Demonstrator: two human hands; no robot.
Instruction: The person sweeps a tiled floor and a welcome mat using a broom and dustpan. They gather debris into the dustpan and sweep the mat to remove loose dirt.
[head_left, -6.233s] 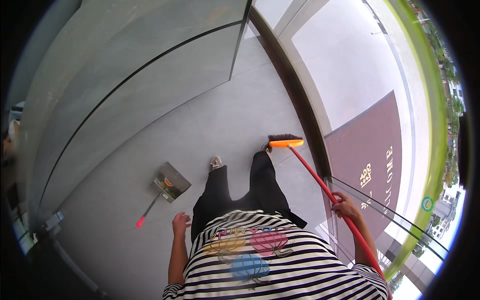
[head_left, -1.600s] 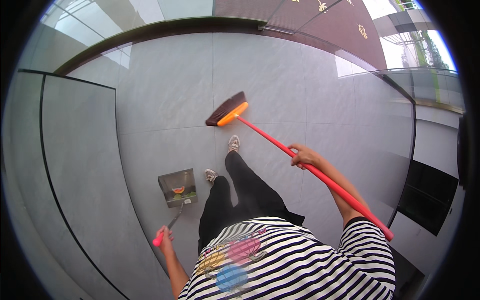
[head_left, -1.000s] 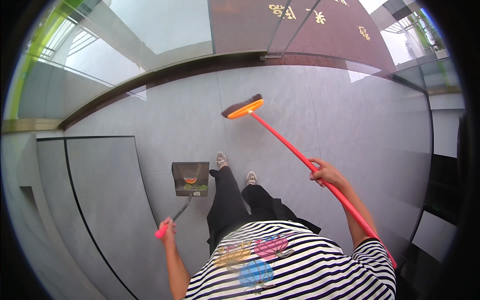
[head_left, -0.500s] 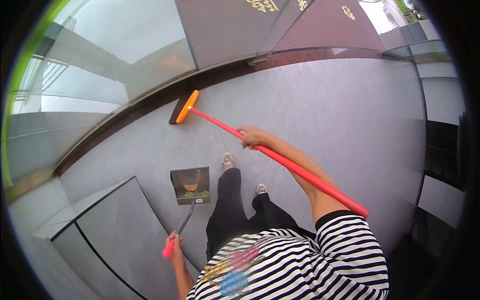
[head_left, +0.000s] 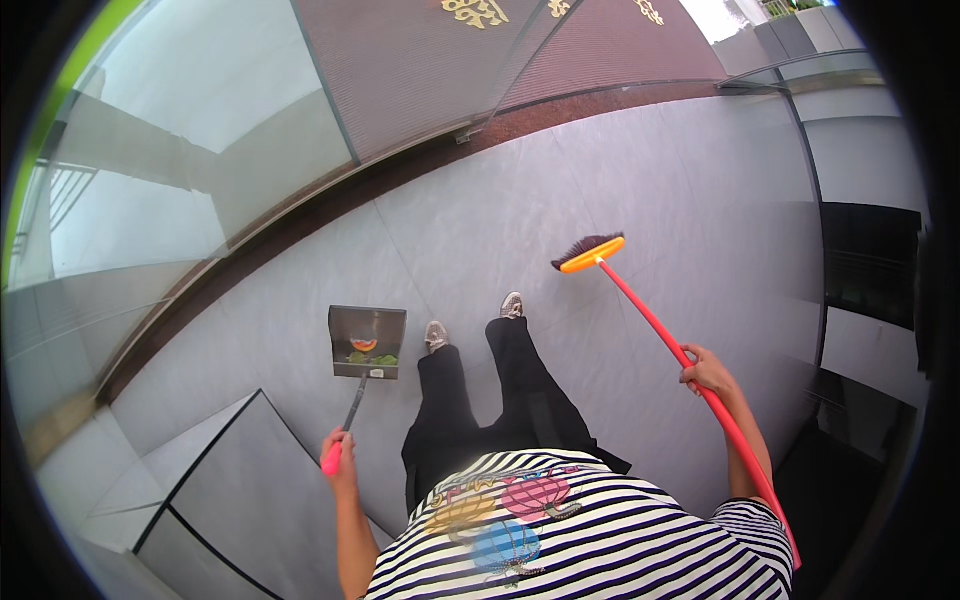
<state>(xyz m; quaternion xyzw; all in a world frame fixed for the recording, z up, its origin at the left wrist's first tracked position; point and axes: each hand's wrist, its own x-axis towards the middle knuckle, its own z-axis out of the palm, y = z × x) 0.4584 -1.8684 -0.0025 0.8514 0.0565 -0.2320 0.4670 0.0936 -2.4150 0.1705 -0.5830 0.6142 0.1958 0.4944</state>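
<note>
My left hand (head_left: 339, 446) is closed round the pink-ended handle of a grey dustpan (head_left: 343, 322), which is to the left of my feet. Inside the pan lie a red-orange, curved scrap (head_left: 363, 345) and some green leafy bits (head_left: 383, 360). My right hand (head_left: 708, 371) grips the long red handle of a broom (head_left: 646, 310), whose upper end runs back past my right arm. The broom's orange head with dark bristles (head_left: 592, 250) is out ahead of me, right of my feet. I cannot tell whether the bristles touch the floor.
Grey floor tiles (head_left: 480, 200) spread around my shoes. A glass door panel (head_left: 210, 130) stands at the left, with a dark sill along its foot. Beyond the threshold lies a maroon mat (head_left: 600, 50) with gold lettering. Grey panels (head_left: 240, 490) are at the lower left; dark cabinets (head_left: 868, 265) line the right.
The broom has swung from the door sill at the left over to the right, and my right hand has moved right with it. My feet have stepped. The dustpan stays in my left hand.
</note>
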